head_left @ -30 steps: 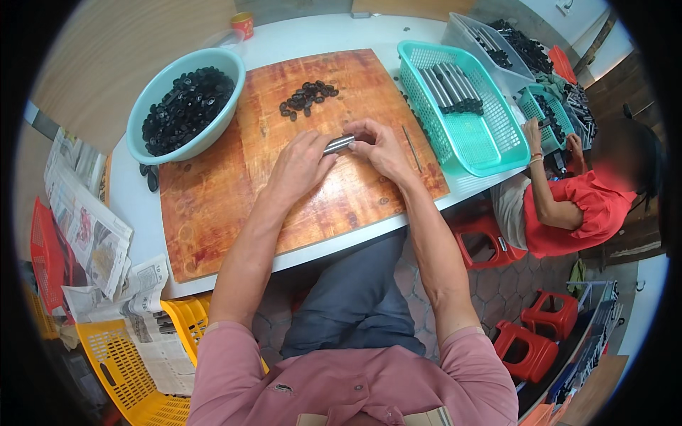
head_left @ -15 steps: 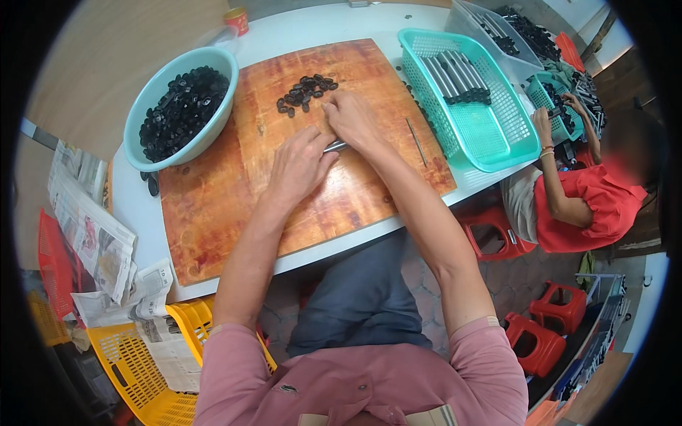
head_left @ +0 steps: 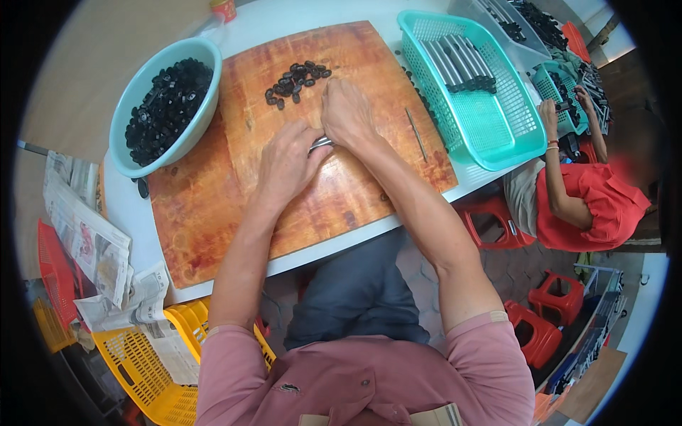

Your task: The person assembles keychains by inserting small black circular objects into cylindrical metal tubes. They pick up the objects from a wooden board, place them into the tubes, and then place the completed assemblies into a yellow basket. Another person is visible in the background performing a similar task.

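At the far left, newspaper (head_left: 89,238) hangs over a yellow crate (head_left: 138,376), perhaps as a lining. On the table (head_left: 128,202), a pale blue bowl (head_left: 190,142) keeps a heap of black bits (head_left: 170,106) together, its rim overhanging the corner of the wooden board (head_left: 206,231), which probably serves as a work surface to spare the tabletop. The left hand (head_left: 288,162) is closed around a short shiny tube (head_left: 322,143) over the middle of the board, thumb along the near side, seemingly to steady it; the tube's other end runs out of sight under the right hand's wrist. Just beyond the hands sits a small pile (head_left: 295,83) of the same kind of bits, likely spread there to be within easy reach. The right hand (head_left: 348,113) is bent over beside that pile, its fingertips hidden, so I cannot tell whether its grip is open or holding anything. Right of it a thin rod (head_left: 417,135) lies apart on the board. Past the board, a green basket (head_left: 501,131) holds tubes (head_left: 458,64) side by side, black ends aligned, presumably for tidiness. Farther right, a co-worker (head_left: 586,209) in red handles parts.
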Motion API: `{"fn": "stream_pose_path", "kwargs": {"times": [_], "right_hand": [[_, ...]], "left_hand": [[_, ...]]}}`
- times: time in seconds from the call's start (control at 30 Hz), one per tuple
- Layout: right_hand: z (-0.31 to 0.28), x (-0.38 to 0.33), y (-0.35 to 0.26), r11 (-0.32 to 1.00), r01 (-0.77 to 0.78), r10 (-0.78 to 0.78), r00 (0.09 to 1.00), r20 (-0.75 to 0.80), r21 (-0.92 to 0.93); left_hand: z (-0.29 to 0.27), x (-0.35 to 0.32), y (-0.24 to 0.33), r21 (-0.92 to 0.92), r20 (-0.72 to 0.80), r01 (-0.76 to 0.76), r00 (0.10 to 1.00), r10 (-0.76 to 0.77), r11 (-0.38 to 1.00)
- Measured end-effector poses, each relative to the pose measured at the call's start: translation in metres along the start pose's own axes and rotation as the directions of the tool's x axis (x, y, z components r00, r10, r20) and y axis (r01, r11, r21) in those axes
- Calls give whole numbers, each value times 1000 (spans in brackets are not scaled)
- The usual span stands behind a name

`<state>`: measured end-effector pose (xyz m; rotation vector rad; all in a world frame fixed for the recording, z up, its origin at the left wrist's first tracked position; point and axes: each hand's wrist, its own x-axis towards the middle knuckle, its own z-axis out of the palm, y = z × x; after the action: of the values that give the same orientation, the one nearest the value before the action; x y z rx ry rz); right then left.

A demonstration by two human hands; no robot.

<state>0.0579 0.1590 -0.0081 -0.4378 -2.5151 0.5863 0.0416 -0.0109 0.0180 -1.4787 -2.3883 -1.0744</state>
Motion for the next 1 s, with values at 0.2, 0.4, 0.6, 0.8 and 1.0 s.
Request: {"fn": "stream_pose_path", "kwargs": {"times": [0.2,0.4,0.6,0.8,1.0], "right_hand": [[-9,2,-3,1000,5,-5,1000,-3,-4],[7,7,9,996,-6,8,1000,-23,84],[1,4,4,994,-81,82,997,-15,77],[0,-7,-1,997,-64,64,998,-1,50],[-10,-5,0,989,-146,146,989,11,-4]], "left_hand": [[2,3,2,13,14,-35,999,35,999],[-4,7,3,19,36,-12,999,11,1000],[0,8,6,89,9,-51,999,51,995],[5,-2,7,99,0,-43,999,43,994],[5,8,16,191,41,-120,993,115,974]]}}
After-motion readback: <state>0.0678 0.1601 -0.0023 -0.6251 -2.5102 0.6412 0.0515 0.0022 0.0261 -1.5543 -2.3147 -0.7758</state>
